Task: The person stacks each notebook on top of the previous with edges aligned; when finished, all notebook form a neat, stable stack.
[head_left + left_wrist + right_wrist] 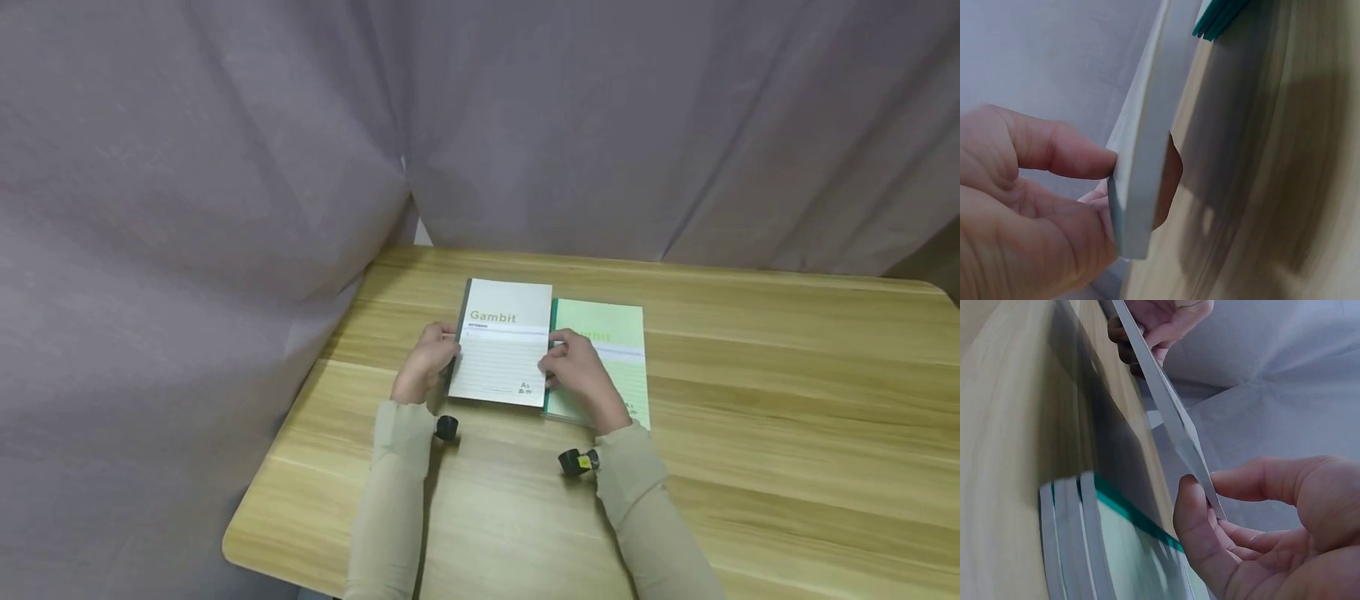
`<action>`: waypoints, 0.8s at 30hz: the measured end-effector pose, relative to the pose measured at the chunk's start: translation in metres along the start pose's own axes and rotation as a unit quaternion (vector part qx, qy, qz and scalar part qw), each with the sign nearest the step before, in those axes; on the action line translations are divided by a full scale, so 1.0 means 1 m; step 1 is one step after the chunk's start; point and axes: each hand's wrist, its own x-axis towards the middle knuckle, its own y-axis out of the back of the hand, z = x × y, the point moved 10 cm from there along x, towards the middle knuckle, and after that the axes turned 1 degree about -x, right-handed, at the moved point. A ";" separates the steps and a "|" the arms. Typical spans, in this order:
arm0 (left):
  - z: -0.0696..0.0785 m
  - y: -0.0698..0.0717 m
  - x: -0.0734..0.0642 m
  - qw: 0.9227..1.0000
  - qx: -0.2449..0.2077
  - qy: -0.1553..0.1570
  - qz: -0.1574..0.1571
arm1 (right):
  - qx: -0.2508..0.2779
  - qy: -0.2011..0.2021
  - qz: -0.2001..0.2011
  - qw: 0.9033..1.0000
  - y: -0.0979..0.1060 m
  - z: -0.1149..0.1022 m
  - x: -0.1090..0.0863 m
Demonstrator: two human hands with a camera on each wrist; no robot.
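A white notebook (501,358) with a dark grey spine and "Gambit" on its cover is held between both hands. My left hand (429,360) pinches its spine side, thumb on the cover and fingers beneath. At the opposite edge my right hand (579,367) pinches it the same way. The wrist views show the notebook (1147,144) raised off the table, with its shadow below. Just right of it lies a stack of green notebooks (1138,550) with green spines, partly covered by my right hand in the head view.
The wooden table (787,400) stretches far to the right, with its left edge near my left arm. Grey curtains (547,125) hang along the back and left side. Small black cameras (447,428) are strapped at both wrists.
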 end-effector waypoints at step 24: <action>0.017 -0.036 0.004 0.996 0.032 -0.017 -0.077 | 0.020 -0.009 0.036 0.999 0.036 0.008 -0.018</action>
